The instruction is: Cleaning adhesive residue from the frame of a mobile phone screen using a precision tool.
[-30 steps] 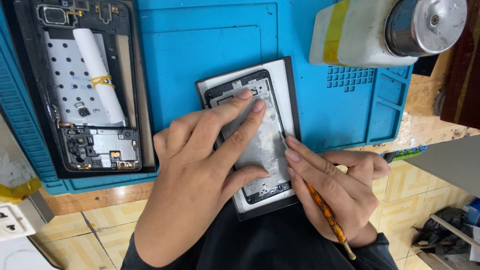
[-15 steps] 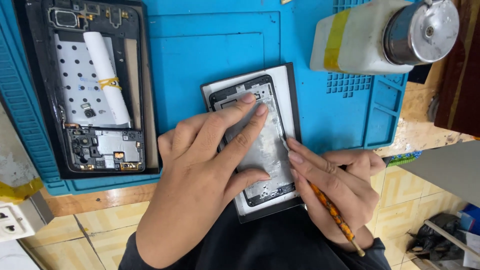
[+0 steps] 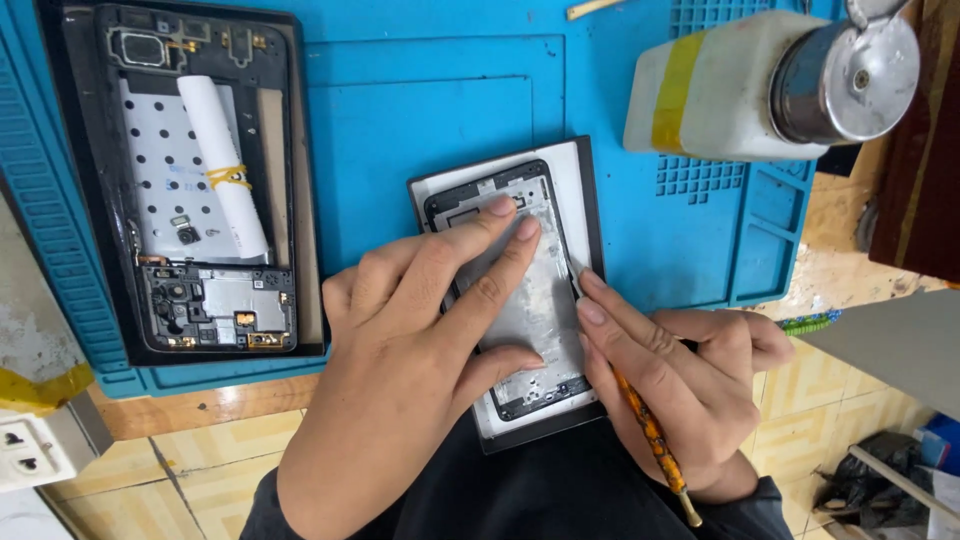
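Note:
My left hand (image 3: 410, 370) lies flat on a phone frame with a silver inner plate (image 3: 535, 300), fingers spread along it and pressing it down at the front edge of the blue work mat (image 3: 420, 120). My right hand (image 3: 680, 380) rests against the frame's right side, fingertips on its edge. It holds a thin orange-patterned tool (image 3: 655, 445) that runs down through the palm. The frame sits on a white-and-black panel (image 3: 575, 175).
A second opened phone body (image 3: 200, 190) with a white ribbon lies at the mat's left. A white bottle with a metal cap (image 3: 770, 85) lies at the upper right. A white power socket (image 3: 35, 450) is at the lower left; tiled floor shows below.
Both hands stay on the phone frame in nearly the same pose; the view has shifted slightly, and the right fingers sit a little higher along the frame's edge.

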